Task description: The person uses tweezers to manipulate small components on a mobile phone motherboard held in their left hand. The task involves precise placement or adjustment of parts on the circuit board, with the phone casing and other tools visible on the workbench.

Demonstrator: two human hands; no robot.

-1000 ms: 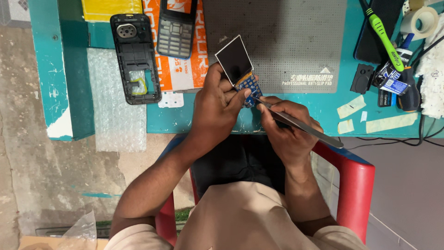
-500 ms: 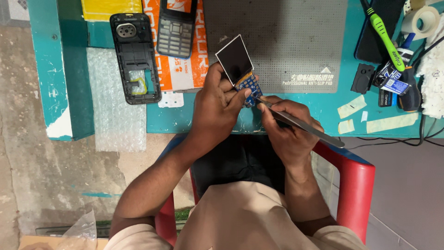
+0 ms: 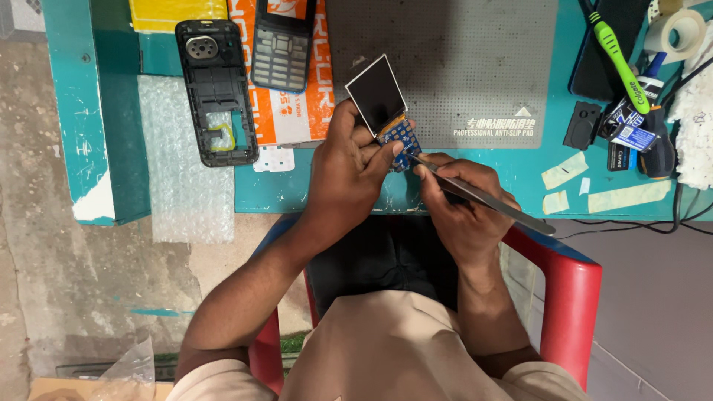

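My left hand [image 3: 349, 174] pinches a small blue circuit board [image 3: 399, 136] with its attached screen [image 3: 376, 95], fingers closed on it above the table's edge. My right hand [image 3: 460, 204] grips metal tweezers [image 3: 483, 199], tip touching the board. Nothing has shifted since the earlier frame. I count one phone back shell [image 3: 215, 89] and one keypad front [image 3: 281, 44].

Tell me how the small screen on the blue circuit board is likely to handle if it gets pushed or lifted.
The screen looks thin and flat, so probably light and fragile. It stands tilted off the blue circuit board, seemingly joined at one edge only, so a push would likely swing it. The left hand pinches the board while the right hand brings metal tweezers to it.
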